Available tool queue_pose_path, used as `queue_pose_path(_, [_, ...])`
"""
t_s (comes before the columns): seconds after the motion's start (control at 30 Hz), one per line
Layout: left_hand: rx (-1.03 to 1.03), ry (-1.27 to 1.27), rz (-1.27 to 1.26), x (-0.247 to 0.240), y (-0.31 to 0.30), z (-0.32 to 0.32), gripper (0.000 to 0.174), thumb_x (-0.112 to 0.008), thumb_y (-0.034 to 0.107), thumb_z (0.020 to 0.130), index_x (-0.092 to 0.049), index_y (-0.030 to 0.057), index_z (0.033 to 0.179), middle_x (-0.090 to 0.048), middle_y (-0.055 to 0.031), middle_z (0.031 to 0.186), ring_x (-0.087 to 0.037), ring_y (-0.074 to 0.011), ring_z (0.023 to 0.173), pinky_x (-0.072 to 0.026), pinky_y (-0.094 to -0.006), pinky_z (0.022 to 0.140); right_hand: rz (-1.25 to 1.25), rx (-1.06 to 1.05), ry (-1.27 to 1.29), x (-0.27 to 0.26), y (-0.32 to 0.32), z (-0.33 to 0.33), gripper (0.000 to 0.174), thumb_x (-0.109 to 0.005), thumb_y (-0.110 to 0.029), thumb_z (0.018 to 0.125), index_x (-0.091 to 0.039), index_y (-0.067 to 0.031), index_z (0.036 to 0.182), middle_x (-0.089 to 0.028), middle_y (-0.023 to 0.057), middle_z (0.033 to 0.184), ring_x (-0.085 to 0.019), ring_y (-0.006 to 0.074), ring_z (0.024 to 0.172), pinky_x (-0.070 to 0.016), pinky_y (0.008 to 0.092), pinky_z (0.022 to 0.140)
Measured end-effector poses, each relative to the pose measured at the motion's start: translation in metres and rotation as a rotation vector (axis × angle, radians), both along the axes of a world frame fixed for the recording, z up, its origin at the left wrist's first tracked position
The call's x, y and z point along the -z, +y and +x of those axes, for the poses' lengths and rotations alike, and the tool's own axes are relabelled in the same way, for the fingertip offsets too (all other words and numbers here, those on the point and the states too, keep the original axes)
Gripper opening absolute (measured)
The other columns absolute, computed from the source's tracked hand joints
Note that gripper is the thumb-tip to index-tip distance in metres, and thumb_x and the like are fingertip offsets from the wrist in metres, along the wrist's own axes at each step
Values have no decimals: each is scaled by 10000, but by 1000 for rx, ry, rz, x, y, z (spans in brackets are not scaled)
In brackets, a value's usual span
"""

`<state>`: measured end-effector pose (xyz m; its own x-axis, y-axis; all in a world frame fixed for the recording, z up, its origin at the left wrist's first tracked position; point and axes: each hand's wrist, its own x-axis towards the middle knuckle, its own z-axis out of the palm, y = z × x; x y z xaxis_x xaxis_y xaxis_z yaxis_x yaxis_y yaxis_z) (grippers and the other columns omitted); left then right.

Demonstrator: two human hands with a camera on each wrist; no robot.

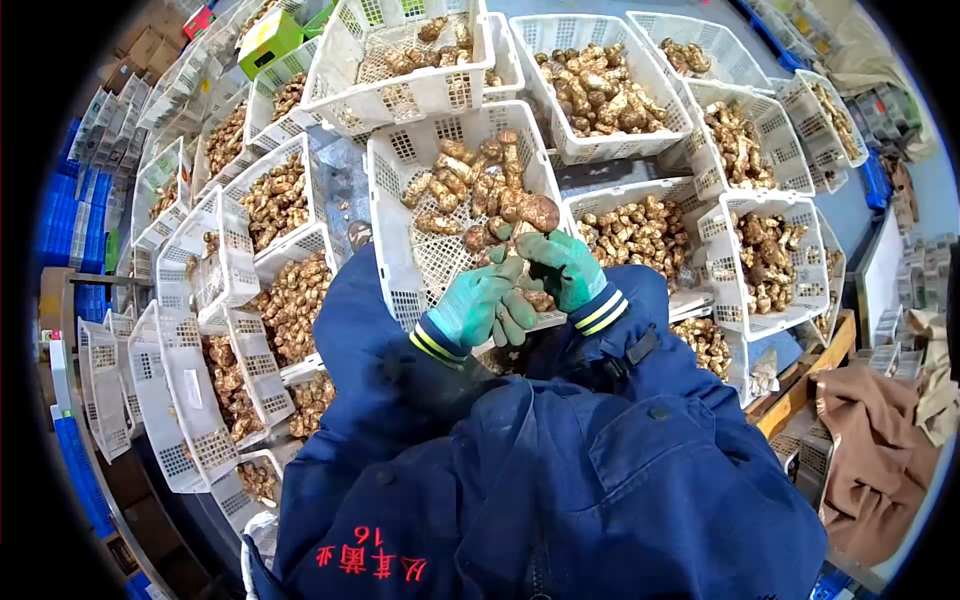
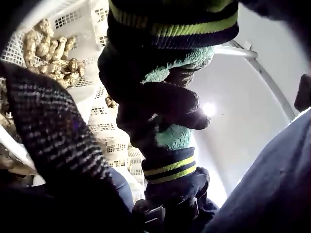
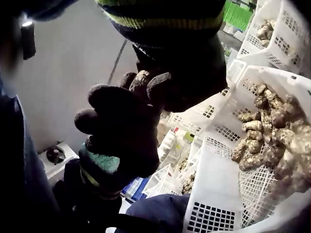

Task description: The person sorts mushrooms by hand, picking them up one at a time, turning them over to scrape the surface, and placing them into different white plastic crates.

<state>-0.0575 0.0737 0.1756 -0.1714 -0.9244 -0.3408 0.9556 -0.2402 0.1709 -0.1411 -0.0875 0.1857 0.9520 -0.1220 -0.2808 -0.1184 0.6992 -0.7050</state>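
Observation:
Both green-gloved hands meet above the near edge of a white crate (image 1: 395, 235) of brown, knobbly mushrooms (image 1: 455, 175). The left hand (image 1: 480, 305) has its thumb and forefinger against the right hand's fingertips, its other fingers spread below. With bent fingers, the right hand (image 1: 565, 270) comes in from the other side. Between the fingertips of both hands a small piece of mushroom (image 3: 141, 81) shows, pinched there and mostly hidden by the dark gloves. A large round-capped mushroom (image 1: 538, 212) lies just beyond the right hand.
White crates of mushrooms stand close on the left (image 1: 275, 205), at the front right (image 1: 605, 90) and on the right (image 1: 765, 260). A green box (image 1: 270, 42) sits at the back left. Brown cloth (image 1: 875, 450) hangs at the right. The person's knees flank the near crate.

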Motion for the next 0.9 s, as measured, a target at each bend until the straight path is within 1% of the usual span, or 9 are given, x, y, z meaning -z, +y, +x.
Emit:
queue_pose_path(0.1, [-162, -682, 57, 13, 1, -12, 452, -467, 437, 955, -595, 4, 953, -617, -84, 742, -504, -83, 508, -378, -196, 418, -226, 29, -12, 21, -9, -3, 234, -595, -166, 874, -625, 15, 1019, -653, 87, 938, -620, 153, 848, -498, 271, 763])
queue_pose_path(0.2, [-188, -701, 275, 24, -4, -13, 367, -512, 331, 951, -590, -27, 929, -619, -87, 728, -509, -93, 482, -406, -210, 418, -503, 120, -175, 35, -12, -2, 161, -625, -152, 854, -626, -7, 922, -657, 87, 889, -621, 145, 799, -497, 257, 741])
queue_pose_path(0.33, [-142, -610, 381, 4, -17, -3, 272, -540, 265, 934, -598, 5, 879, -620, -94, 741, -506, -91, 480, -399, -207, 421, -484, 149, 64, 42, -30, 9, 130, -631, -80, 831, -614, 8, 926, -664, 93, 907, -623, 126, 862, -499, 259, 779])
queue_pose_path(0.43, [-53, -929, 396, 7, -28, 9, 195, -588, 199, 898, -642, 23, 962, -667, -93, 831, -565, -87, 562, -422, -200, 486, -404, 251, -19, 41, -59, 14, 173, -580, -49, 834, -622, 58, 964, -668, 109, 945, -635, 171, 884, -486, 267, 829])
queue_pose_path(0.53, [18, -1917, 256, 105, -25, 64, 434, -626, 124, 823, -536, -4, 1227, -593, -163, 1183, -573, -250, 1099, -460, -315, 912, -404, 326, -44, 59, -92, 12, 244, -544, -146, 903, -649, 74, 907, -663, 140, 940, -637, 206, 861, -483, 279, 822])
queue_pose_path(0.63, [272, -2065, 781, 160, -15, 121, 614, -594, 314, 844, -405, 41, 1360, -448, -182, 1368, -439, -298, 1257, -349, -369, 1047, -1202, 305, -290, 77, -114, 5, 687, -339, -561, 940, -661, 42, 870, -656, 168, 900, -640, 266, 836, -499, 320, 743])
queue_pose_path(0.7, [451, -2051, 821, 180, -20, 143, 624, -573, 291, 841, -372, 53, 1382, -429, -174, 1387, -452, -292, 1245, -360, -375, 1035, -1375, 311, -285, 66, -115, 10, 790, -193, -614, 935, -669, 12, 863, -654, 168, 842, -625, 287, 746, -496, 351, 664])
queue_pose_path(0.87, [757, -2485, 648, 226, -22, 145, 646, -472, 100, 805, -296, 70, 1426, -436, -134, 1394, -609, -282, 966, -488, -402, 797, -1552, 212, -276, 67, -122, 15, 208, -564, -118, 802, -675, -46, 963, -643, 159, 812, -596, 290, 684, -458, 339, 583])
queue_pose_path(0.9, [794, -2573, 672, 248, -19, 141, 613, -478, 133, 826, -327, 94, 1419, -454, -112, 1384, -613, -253, 916, -489, -389, 734, -1545, 191, -270, 68, -121, 15, 230, -540, -166, 821, -673, -42, 963, -647, 156, 809, -581, 285, 662, -448, 344, 575])
